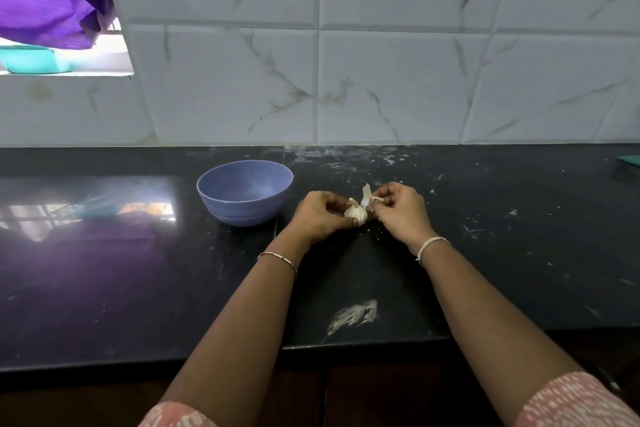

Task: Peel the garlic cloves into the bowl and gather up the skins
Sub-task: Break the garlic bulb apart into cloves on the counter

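Note:
My left hand [320, 215] grips a white garlic bulb [356, 213] just above the black counter. My right hand [400, 210] pinches a strip of papery skin [366, 193] that stands up from the bulb between the two hands. A blue-violet bowl [242, 196] stands on the counter just left of my left hand; nothing shows inside it. Small white flecks of skin lie on the counter under the hands.
The black stone counter [138, 270] runs to a marble-tiled wall behind. A white floury smear [353, 315] lies near the front edge. A green object [630, 160] pokes in at the far right. A window sill at upper left holds a teal tub [31, 59] and purple cloth.

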